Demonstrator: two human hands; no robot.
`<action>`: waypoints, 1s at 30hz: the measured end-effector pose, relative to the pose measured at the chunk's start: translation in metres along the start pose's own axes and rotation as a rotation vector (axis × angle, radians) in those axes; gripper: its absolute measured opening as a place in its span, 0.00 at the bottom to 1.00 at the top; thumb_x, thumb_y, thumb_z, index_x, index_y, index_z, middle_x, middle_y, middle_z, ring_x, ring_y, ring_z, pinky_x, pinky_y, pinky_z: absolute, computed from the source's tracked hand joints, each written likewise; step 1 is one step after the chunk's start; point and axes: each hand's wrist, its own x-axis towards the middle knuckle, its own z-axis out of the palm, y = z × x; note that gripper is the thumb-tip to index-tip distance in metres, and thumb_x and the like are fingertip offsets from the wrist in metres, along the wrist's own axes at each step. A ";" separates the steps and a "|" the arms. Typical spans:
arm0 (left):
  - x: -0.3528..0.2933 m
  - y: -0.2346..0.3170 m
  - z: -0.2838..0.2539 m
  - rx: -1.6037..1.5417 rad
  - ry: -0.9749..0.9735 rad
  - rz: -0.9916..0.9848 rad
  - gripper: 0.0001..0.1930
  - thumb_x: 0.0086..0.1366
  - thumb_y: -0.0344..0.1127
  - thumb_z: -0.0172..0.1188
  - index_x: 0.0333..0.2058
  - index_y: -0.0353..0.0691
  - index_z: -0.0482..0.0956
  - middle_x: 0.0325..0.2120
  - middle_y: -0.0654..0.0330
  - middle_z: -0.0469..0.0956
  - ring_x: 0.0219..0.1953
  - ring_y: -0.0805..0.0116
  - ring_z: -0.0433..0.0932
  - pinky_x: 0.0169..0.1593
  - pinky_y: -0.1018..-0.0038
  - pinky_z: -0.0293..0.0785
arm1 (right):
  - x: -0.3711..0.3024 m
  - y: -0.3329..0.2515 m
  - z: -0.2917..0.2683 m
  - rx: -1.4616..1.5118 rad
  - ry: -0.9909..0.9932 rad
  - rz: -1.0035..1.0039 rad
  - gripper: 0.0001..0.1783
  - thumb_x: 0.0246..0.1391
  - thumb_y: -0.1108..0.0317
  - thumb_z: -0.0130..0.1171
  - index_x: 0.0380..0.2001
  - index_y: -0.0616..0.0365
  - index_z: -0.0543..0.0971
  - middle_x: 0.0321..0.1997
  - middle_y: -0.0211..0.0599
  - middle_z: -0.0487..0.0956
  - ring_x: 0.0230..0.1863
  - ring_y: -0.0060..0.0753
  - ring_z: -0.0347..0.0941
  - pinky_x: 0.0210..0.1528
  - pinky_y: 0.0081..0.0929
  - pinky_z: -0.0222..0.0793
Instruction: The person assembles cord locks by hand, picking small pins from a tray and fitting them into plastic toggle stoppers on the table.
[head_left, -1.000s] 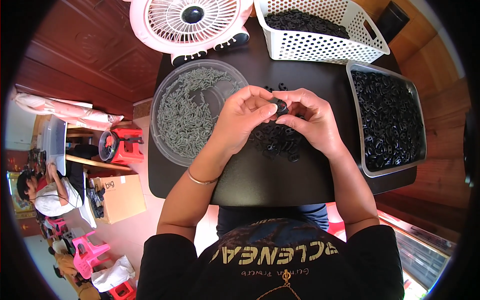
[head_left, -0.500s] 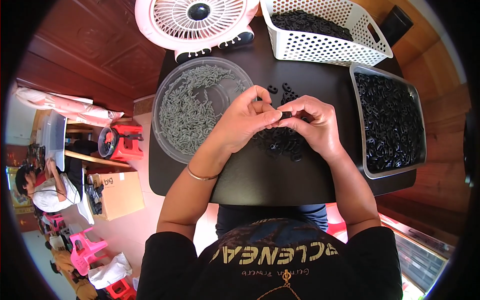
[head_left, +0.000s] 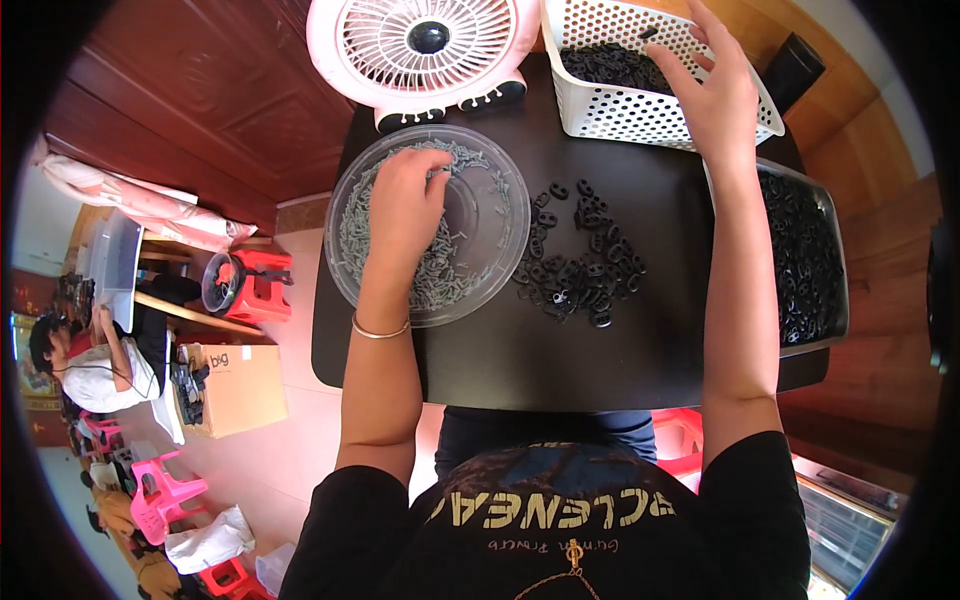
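Note:
My left hand point(head_left: 405, 205) reaches into a round clear plastic tub point(head_left: 518, 225) of small grey screw-like pieces point(head_left: 435, 275). Its fingers are curled together at the thumb, and whatever they pinch is hidden or too small to tell. Over the white perforated basket point(head_left: 625, 122) hangs my right hand point(head_left: 722, 95), fingers spread apart. A single small black piece point(head_left: 648, 33) shows in the air just off its fingertips, above the heap of black pieces point(head_left: 610, 68) in the basket. Between the two arms, loose black two-holed parts point(head_left: 590, 270) lie scattered on the dark table point(head_left: 520, 370).
A pink fan point(head_left: 430, 38) stands behind the tub. At the right, a metal tray point(head_left: 842, 270) holds many black parts, with a dark cylinder point(head_left: 793, 72) behind it. To the left are a cardboard box point(head_left: 240, 390), a red stool point(head_left: 265, 285) and a seated person point(head_left: 95, 375).
My hands, together over the table before, have parted. The left went into the tub; the right moved up over the basket and opened, letting go of the black piece.

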 end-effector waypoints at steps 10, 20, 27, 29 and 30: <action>-0.003 0.025 0.003 0.015 -0.343 -0.098 0.06 0.45 0.27 0.61 0.25 0.38 0.77 0.23 0.55 0.72 0.30 0.56 0.72 0.35 0.66 0.69 | -0.083 0.020 0.000 0.304 -0.358 0.117 0.13 0.41 0.76 0.61 0.35 0.57 0.77 0.36 0.35 0.77 0.37 0.30 0.73 0.39 0.24 0.69; -0.001 0.037 0.004 0.003 -0.399 -0.128 0.04 0.47 0.26 0.56 0.25 0.38 0.74 0.22 0.55 0.71 0.27 0.57 0.73 0.31 0.66 0.69 | -0.113 0.028 0.007 0.475 -0.422 0.280 0.12 0.43 0.80 0.58 0.34 0.58 0.78 0.34 0.35 0.76 0.33 0.25 0.74 0.37 0.20 0.71; 0.001 0.035 0.004 -0.194 -0.248 -0.147 0.08 0.53 0.26 0.53 0.34 0.38 0.74 0.24 0.54 0.73 0.25 0.59 0.72 0.31 0.69 0.68 | -0.117 0.028 0.009 0.484 -0.464 0.305 0.12 0.43 0.80 0.58 0.34 0.59 0.78 0.34 0.35 0.76 0.33 0.25 0.74 0.36 0.20 0.71; 0.005 0.035 0.000 -0.245 -0.319 -0.236 0.08 0.54 0.26 0.53 0.35 0.37 0.74 0.24 0.54 0.73 0.25 0.61 0.72 0.31 0.71 0.68 | -0.117 0.029 0.009 0.480 -0.464 0.299 0.11 0.43 0.80 0.58 0.34 0.59 0.78 0.33 0.35 0.76 0.32 0.25 0.74 0.35 0.20 0.71; 0.007 0.033 -0.001 -0.294 -0.386 -0.325 0.09 0.54 0.26 0.53 0.36 0.37 0.74 0.25 0.54 0.73 0.25 0.63 0.72 0.32 0.72 0.68 | -0.118 0.030 0.009 0.477 -0.464 0.289 0.11 0.43 0.80 0.58 0.34 0.59 0.78 0.33 0.35 0.75 0.32 0.25 0.74 0.35 0.19 0.71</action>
